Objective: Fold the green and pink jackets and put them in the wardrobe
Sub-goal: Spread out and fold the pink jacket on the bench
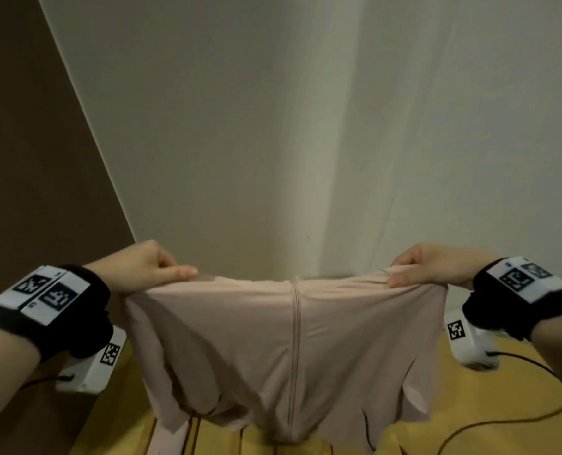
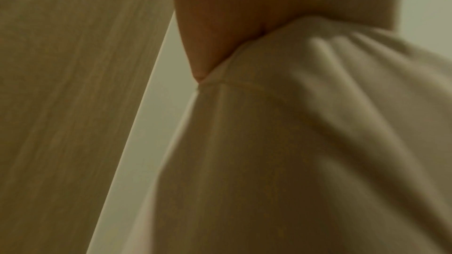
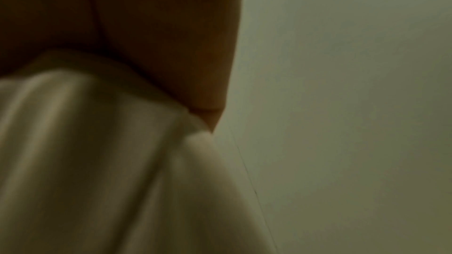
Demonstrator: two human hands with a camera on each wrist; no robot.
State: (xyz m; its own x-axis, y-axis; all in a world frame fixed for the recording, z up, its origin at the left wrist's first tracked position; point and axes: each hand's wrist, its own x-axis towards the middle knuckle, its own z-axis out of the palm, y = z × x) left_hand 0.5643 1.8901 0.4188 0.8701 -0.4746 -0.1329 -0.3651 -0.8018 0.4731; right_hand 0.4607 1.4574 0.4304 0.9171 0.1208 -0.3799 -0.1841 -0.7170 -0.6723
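Pink jacket (image 1: 286, 339), lower centre of frame, hangs over a yellow wooden surface (image 1: 489, 405), pinched at its top corners by left hand (image 1: 145, 264) and right hand (image 1: 433, 264); thin slack fabric may slip either grip, skewing the fold.

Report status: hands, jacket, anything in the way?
Left hand and right hand pinch pink jacket at top edge. Jacket hangs spread, unfolded. Nothing blocking; green jacket not in view.

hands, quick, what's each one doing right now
Left hand: closed, pinching the top edge of the pink jacket.
Right hand: closed, pinching the same edge at the other end.
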